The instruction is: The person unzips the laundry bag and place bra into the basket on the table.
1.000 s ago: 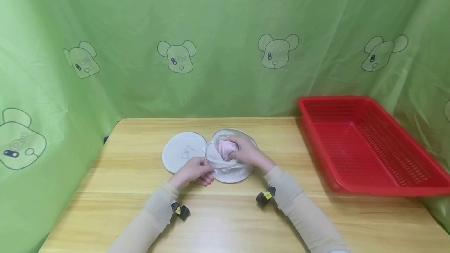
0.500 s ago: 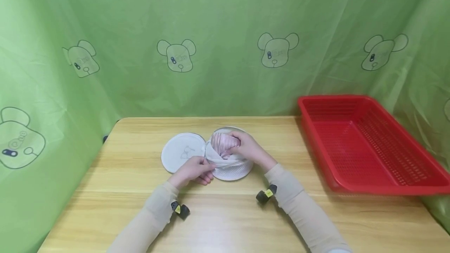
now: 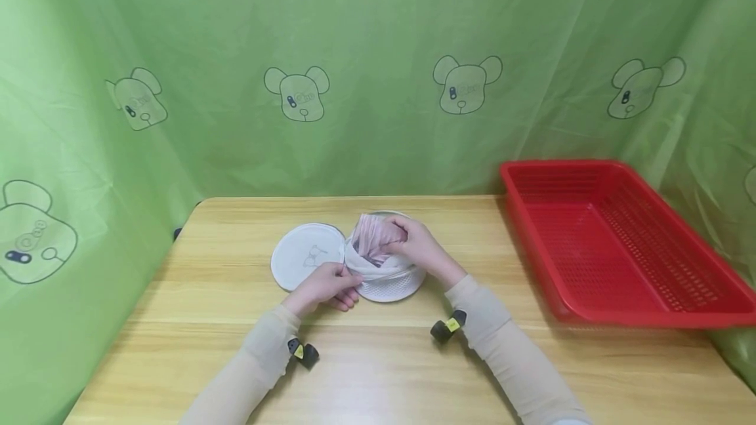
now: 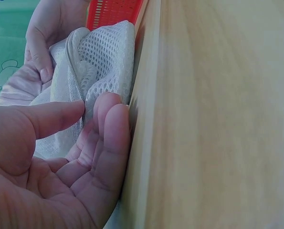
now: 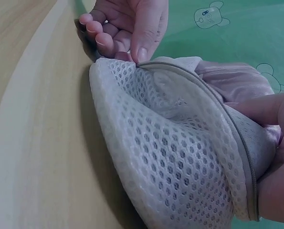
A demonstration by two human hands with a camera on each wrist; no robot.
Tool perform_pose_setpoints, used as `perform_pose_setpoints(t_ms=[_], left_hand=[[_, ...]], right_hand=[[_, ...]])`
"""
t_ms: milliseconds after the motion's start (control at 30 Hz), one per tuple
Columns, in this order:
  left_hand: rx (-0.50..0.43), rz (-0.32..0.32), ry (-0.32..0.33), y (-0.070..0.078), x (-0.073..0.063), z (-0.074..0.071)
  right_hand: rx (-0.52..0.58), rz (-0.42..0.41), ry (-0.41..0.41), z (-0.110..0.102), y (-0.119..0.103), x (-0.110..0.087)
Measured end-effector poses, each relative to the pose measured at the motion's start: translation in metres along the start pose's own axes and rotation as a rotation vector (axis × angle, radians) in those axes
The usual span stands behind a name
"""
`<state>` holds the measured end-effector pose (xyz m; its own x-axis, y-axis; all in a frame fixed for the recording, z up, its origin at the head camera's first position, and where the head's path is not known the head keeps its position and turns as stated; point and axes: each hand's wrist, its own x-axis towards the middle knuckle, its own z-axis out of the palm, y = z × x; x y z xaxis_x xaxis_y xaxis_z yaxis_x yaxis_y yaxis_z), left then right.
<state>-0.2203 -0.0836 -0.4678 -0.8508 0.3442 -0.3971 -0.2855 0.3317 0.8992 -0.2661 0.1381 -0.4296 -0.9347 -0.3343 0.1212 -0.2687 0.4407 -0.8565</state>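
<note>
A white mesh laundry bag (image 3: 388,289) stands on the table with its zippered round lid (image 3: 295,256) folded out to the left. My left hand (image 3: 323,286) pinches the zip edge at the bag's near left side between thumb and fingers. In the left wrist view, the other fingers curve beside the mesh wall (image 4: 108,52). Shiny pink striped fabric (image 3: 372,233) bulges from the bag's mouth, and my right hand (image 3: 422,251) grips it from the right. The right wrist view shows the sagging mesh (image 5: 170,152), with pink satin cloth (image 5: 232,83) behind the zip.
A large red plastic basket (image 3: 626,320) with slotted walls stands at the right of the wooden table (image 3: 366,372). Green curtain (image 3: 378,149) with bear-head prints hangs behind and on both sides. Each wrist carries a small black camera (image 3: 304,353).
My right hand has lifted the pink fabric up and slightly left, so more of it rises above the bag's mouth. My left hand keeps its pinch on the edge.
</note>
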Motion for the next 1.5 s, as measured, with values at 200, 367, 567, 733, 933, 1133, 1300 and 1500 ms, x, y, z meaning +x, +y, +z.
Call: perform_pose_setpoints(t_ms=[200,367,567,733,933,1133,1300,1500], left_hand=[[-0.003,-0.004,-0.006,0.001,0.0,-0.001],[-0.003,-0.007,0.001,0.001,0.0,0.0],[-0.005,-0.011,0.003,0.001,-0.001,0.0],[-0.005,-0.007,0.004,0.0,0.0,0.0],[-0.013,-0.002,0.003,0.001,0.0,0.0],[-0.011,-0.006,0.008,0.001,0.0,0.001],[-0.014,-0.012,0.007,0.0,0.0,0.001],[-0.014,-0.011,0.003,0.001,-0.001,0.001]], right_hand=[[0.069,0.013,0.009,-0.005,-0.003,0.0],[0.1,0.032,0.026,-0.007,-0.004,0.0],[0.124,0.046,0.042,-0.01,-0.005,0.0],[0.147,0.049,0.071,-0.013,-0.005,0.001],[0.183,0.038,0.082,-0.016,-0.006,0.001],[0.209,0.042,0.087,-0.018,-0.007,0.0],[0.216,0.039,0.084,-0.019,-0.009,0.0],[0.245,0.045,0.093,-0.019,-0.009,0.0]])
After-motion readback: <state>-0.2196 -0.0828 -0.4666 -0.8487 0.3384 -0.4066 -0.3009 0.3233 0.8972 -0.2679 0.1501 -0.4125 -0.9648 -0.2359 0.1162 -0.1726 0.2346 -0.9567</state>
